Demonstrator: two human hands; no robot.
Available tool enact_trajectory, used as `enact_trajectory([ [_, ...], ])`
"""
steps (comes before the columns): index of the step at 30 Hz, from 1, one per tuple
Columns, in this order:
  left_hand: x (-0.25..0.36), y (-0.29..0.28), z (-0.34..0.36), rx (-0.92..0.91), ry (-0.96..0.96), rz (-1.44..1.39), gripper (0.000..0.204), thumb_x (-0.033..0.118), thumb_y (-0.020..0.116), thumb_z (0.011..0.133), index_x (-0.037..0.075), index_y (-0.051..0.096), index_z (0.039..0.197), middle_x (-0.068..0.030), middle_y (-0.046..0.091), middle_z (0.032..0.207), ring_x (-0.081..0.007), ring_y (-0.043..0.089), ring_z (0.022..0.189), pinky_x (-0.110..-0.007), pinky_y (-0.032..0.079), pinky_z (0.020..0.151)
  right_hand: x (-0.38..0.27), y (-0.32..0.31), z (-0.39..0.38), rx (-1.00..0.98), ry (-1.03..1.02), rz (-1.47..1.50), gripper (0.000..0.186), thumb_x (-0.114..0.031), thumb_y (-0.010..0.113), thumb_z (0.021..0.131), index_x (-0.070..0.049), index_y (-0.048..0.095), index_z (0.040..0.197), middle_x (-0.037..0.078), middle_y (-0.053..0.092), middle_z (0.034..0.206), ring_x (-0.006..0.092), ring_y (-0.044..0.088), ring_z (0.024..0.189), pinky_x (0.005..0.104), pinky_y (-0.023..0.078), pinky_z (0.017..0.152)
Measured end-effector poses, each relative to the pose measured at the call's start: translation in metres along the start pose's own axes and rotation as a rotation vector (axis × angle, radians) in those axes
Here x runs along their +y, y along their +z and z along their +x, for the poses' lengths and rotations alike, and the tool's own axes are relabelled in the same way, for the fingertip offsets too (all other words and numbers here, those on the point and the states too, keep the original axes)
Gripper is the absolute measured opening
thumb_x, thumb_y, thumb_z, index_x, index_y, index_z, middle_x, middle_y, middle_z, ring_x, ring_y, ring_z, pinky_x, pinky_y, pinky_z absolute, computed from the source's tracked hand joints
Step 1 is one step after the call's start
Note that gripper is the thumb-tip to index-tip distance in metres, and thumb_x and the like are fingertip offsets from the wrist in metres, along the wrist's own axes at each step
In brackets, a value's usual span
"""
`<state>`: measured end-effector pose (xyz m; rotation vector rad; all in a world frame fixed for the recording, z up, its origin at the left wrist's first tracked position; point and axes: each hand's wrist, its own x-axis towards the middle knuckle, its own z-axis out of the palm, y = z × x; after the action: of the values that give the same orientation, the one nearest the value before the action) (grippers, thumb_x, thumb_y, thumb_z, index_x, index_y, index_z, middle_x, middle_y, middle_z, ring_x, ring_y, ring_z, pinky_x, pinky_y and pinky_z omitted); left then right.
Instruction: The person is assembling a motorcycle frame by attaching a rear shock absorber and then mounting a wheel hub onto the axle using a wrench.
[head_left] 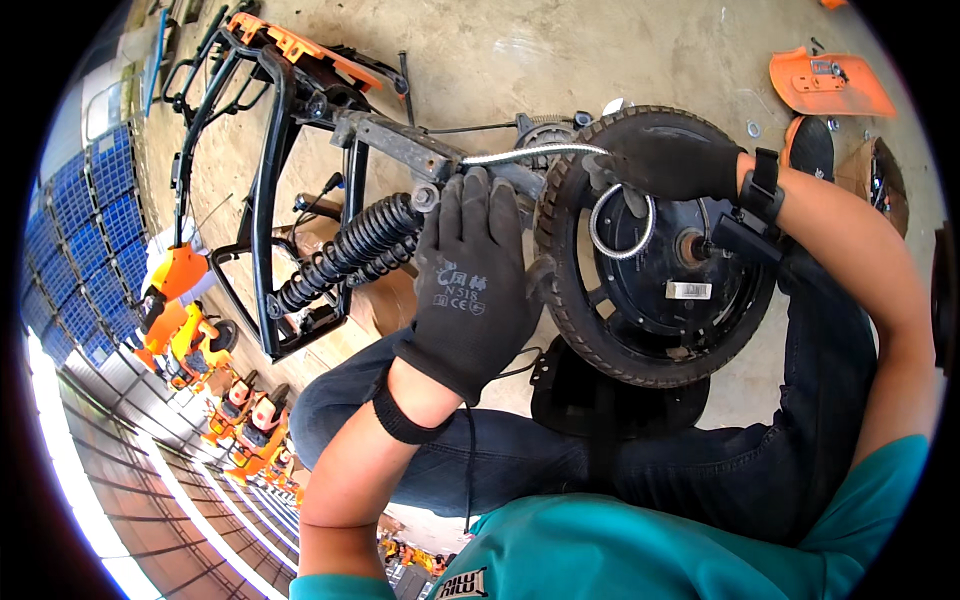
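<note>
My left hand (476, 280), in a black work glove, lies with fingers stretched out against the metal swingarm (405, 148), beside the upper end of a black coil-spring shock absorber (350, 245). My right hand (668, 165), gloved alike, is over the top of a black wheel with a knobbly tyre (560, 300). Its fingers close on a silver sheathed cable (540, 152), which runs from the swingarm to the hand and hangs in a loop in front of the hub. The fingertips of the right hand are partly hidden.
A black tubular vehicle frame (262, 190) with orange panels stands at left. An orange fender (830, 82) lies on the concrete floor at upper right, near a cardboard box (872, 185). Blue crates (100, 200) and a row of orange vehicles (250, 420) are farther left.
</note>
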<state>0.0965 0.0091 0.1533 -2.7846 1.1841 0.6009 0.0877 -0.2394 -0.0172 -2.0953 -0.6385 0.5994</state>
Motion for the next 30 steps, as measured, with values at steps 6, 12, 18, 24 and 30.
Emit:
enact_trajectory([
  [6, 0.002, -0.003, 0.004, -0.045, -0.01, -0.041, 0.068, 0.023, 0.07, 0.086, -0.013, 0.04, 0.135, -0.0353, 0.044, 0.137, -0.0506, 0.043, 0.129, -0.054, 0.034, 0.111, 0.001, 0.007, 0.001, -0.001, 0.176, 0.232, 0.038, -0.03, 0.039, 0.104, -0.004, 0.066, 0.104, 0.008, 0.064, 0.067, 0.0162, 0.061, 0.057, 0.0348, 0.048, 0.058],
  [12, -0.001, -0.001, 0.002, -0.05, 0.003, -0.012, 0.073, 0.032, 0.07, 0.085, -0.011, 0.041, 0.137, -0.0334, 0.045, 0.137, -0.0487, 0.043, 0.13, -0.054, 0.034, 0.11, -0.026, -0.021, 0.003, -0.165, 0.304, 0.175, 0.034, -0.029, 0.042, 0.105, -0.004, 0.065, 0.108, 0.013, 0.067, 0.09, 0.0254, 0.063, 0.082, 0.0401, 0.049, 0.08],
  [18, -0.001, -0.001, 0.003, -0.045, 0.001, 0.019, 0.072, 0.035, 0.068, 0.086, -0.009, 0.042, 0.137, -0.0326, 0.046, 0.138, -0.048, 0.044, 0.13, -0.053, 0.034, 0.11, -0.011, -0.012, 0.004, -0.143, 0.139, 0.307, 0.032, -0.026, 0.043, 0.103, -0.004, 0.066, 0.11, 0.008, 0.071, 0.085, 0.0195, 0.065, 0.072, 0.0373, 0.051, 0.072],
  [24, -0.002, 0.001, 0.003, -0.031, 0.017, 0.028, 0.069, 0.032, 0.068, 0.087, -0.009, 0.042, 0.137, -0.0322, 0.047, 0.137, -0.0477, 0.045, 0.129, -0.052, 0.036, 0.11, 0.001, -0.015, 0.004, -0.108, -0.204, 0.397, 0.054, -0.047, 0.043, 0.104, 0.0, 0.064, 0.12, 0.008, 0.071, 0.082, 0.0168, 0.068, 0.078, 0.0314, 0.057, 0.073],
  [30, -0.001, -0.002, 0.002, -0.017, 0.033, 0.0, 0.069, 0.029, 0.071, 0.085, -0.009, 0.043, 0.135, -0.0336, 0.048, 0.135, -0.0492, 0.046, 0.128, -0.054, 0.035, 0.11, -0.003, -0.053, 0.002, -0.061, 0.346, 0.537, 0.042, -0.042, 0.054, 0.097, -0.003, 0.067, 0.105, 0.006, 0.069, 0.083, 0.0132, 0.065, 0.077, 0.0287, 0.052, 0.076],
])
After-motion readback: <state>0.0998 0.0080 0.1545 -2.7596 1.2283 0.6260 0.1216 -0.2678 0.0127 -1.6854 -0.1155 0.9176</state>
